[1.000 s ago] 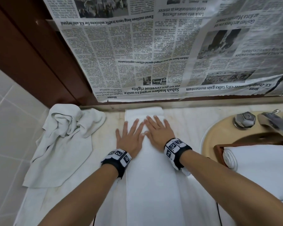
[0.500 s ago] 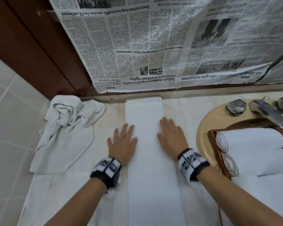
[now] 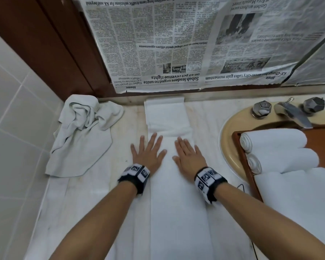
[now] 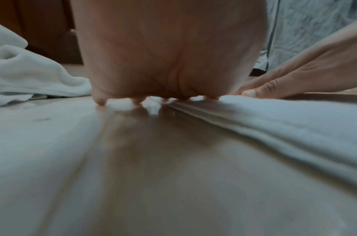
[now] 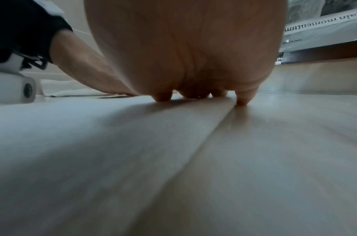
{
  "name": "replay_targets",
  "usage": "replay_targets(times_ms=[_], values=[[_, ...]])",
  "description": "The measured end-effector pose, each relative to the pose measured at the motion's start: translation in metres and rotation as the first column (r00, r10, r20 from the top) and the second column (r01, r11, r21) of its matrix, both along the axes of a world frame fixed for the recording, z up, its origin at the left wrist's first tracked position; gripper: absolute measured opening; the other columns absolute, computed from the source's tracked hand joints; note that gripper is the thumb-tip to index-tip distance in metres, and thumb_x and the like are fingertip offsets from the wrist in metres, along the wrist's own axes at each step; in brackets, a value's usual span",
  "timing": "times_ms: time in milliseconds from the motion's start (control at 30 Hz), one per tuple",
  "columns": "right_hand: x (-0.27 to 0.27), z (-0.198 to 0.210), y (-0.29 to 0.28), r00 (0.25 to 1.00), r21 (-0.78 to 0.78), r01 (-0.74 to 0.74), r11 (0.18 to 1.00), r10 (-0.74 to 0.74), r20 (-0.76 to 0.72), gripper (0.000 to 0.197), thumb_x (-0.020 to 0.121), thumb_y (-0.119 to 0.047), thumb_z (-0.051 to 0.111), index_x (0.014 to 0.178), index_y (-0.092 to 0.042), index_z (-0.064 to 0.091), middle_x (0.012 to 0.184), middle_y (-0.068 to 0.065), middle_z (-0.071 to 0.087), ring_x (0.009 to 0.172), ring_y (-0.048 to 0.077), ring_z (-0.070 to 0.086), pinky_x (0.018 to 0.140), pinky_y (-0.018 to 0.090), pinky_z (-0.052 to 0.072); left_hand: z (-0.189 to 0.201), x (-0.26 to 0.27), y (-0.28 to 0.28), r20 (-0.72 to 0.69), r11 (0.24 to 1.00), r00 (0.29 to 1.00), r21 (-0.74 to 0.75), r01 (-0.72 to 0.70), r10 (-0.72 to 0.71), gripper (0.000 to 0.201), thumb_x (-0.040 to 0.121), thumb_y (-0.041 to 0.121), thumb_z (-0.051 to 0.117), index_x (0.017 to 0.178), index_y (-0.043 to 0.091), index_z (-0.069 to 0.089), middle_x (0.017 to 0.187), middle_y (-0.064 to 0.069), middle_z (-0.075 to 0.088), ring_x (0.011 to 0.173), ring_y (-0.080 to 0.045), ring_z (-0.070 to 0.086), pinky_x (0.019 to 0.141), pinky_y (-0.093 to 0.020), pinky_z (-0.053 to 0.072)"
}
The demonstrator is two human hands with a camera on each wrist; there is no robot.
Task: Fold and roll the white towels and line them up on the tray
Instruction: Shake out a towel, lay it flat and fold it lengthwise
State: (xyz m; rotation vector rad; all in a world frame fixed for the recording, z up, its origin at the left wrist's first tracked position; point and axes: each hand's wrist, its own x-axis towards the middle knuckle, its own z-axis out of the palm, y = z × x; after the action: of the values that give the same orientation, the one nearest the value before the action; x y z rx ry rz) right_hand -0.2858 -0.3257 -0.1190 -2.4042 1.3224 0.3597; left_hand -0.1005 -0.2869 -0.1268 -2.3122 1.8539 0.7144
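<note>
On tray (image 3: pixel 241 156): two rolled towels (image 3: pixel 274 141) | bench (image 3: pixel 204 117): folded strip (image 3: pixel 176 194) unrolled, crumpled towel (image 3: pixel 83 132) waiting | left hand (image 3: pixel 148 152), right hand (image 3: pixel 189 154): fingers spread, pressing flat.

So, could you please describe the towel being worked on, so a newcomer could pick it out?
Start at the newspaper on the wall; directly below it, a long folded towel lies flat on the counter. Unlike the crumpled towel to its left, both hands press it flat.

Folded towel (image 3: pixel 174 194): soft matt terry cloth. Bench (image 3: pixel 131 117): glossy pale marble. Tray (image 3: pixel 250 177): brown wood. Tap (image 3: pixel 293 115): dull metal. Newspaper (image 3: pixel 176 44): crinkled paper.
</note>
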Motion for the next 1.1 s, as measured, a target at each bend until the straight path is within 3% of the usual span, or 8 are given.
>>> replay_targets(times_ms=[167,300,433,533,600,767,900,1100], values=[[0.021,-0.001,-0.05,0.999,-0.011,0.03,0.999,-0.03,-0.021,0.063,0.105,-0.045,0.013,0.156,-0.018,-0.01,0.164,-0.002,-0.016,0.151,0.015,-0.011,0.122,0.043,-0.002,0.013,0.018,-0.035,-0.053,1.0,0.998,0.01,-0.025,0.026,0.058,0.102,0.058,0.014,0.156,0.044,-0.005,0.162,0.023,-0.016,0.152,-0.025,-0.013,0.117,-0.063,-0.004],[0.012,0.013,-0.044,0.999,-0.013,0.015,1.0,-0.015,0.032,0.063,0.105,-0.044,0.016,0.157,-0.015,-0.002,0.165,-0.001,-0.008,0.152,0.017,-0.007,0.121,0.044,-0.002,0.025,0.007,-0.002,-0.111,0.997,0.993,-0.065,-0.034,0.026,0.06,0.102,0.059,0.018,0.156,0.043,-0.002,0.163,0.023,-0.01,0.152,-0.022,-0.01,0.118,-0.061,-0.002],[-0.017,0.015,0.036,0.994,0.002,-0.059,0.998,0.059,0.092,0.082,0.087,-0.056,-0.008,0.157,-0.016,-0.001,0.164,-0.002,-0.009,0.152,0.016,-0.006,0.12,0.04,-0.001,0.023,-0.016,0.056,-0.122,1.0,0.992,-0.023,0.012,-0.014,0.058,0.102,0.059,0.016,0.155,0.046,-0.005,0.161,0.026,-0.015,0.152,-0.019,-0.015,0.119,-0.059,-0.004],[-0.03,0.001,0.072,0.991,0.016,-0.095,0.995,0.094,0.091,0.081,0.088,-0.056,-0.005,0.157,-0.014,0.005,0.162,-0.002,-0.008,0.152,0.018,0.0,0.121,0.043,0.003,0.01,-0.029,0.082,-0.033,0.998,0.998,-0.013,0.056,-0.056,0.059,0.1,0.062,0.009,0.153,0.047,-0.011,0.159,0.026,-0.022,0.151,-0.021,-0.017,0.118,-0.059,-0.004],[-0.031,-0.006,0.076,0.994,-0.024,-0.083,0.996,0.085,0.075,0.078,0.091,-0.054,-0.002,0.157,-0.013,0.007,0.159,-0.003,-0.01,0.152,0.019,0.004,0.12,0.043,0.002,0.005,-0.032,0.084,0.001,0.998,0.999,-0.027,0.048,-0.048,0.062,0.096,0.063,0.003,0.153,0.047,-0.014,0.159,0.026,-0.024,0.151,-0.022,-0.018,0.117,-0.06,-0.006],[-0.019,-0.009,0.046,0.995,-0.038,-0.08,0.996,0.083,0.058,0.084,0.081,-0.057,-0.017,0.156,-0.019,-0.01,0.153,-0.01,-0.027,0.15,0.009,-0.013,0.117,0.034,-0.011,0.0,-0.029,0.06,-0.006,0.999,1.0,-0.044,-0.001,0.001,0.06,0.1,0.063,0.009,0.152,0.047,-0.015,0.158,0.028,-0.024,0.15,-0.022,-0.02,0.117,-0.061,-0.01],[-0.01,-0.012,0.023,0.997,-0.022,-0.062,0.998,0.063,0.04,0.065,0.103,-0.052,0.009,0.157,-0.02,-0.009,0.162,-0.007,-0.019,0.15,0.009,-0.011,0.12,0.036,-0.008,0.002,-0.015,0.038,-0.03,0.999,0.999,-0.035,-0.022,0.021,0.061,0.099,0.065,0.011,0.152,0.049,-0.013,0.159,0.027,-0.021,0.151,-0.021,-0.02,0.117,-0.06,-0.011],[-0.004,0.003,0.023,0.994,-0.013,-0.032,0.999,0.033,0.102,0.06,0.106,-0.034,0.024,0.158,-0.013,0.002,0.165,0.002,-0.004,0.152,0.015,-0.003,0.122,0.039,-0.001,0.008,-0.021,0.062,-0.086,0.994,0.994,-0.082,-0.067,0.06,0.061,0.099,0.063,0.018,0.155,0.047,-0.002,0.163,0.022,-0.012,0.152,-0.022,-0.012,0.119,-0.059,-0.004]])
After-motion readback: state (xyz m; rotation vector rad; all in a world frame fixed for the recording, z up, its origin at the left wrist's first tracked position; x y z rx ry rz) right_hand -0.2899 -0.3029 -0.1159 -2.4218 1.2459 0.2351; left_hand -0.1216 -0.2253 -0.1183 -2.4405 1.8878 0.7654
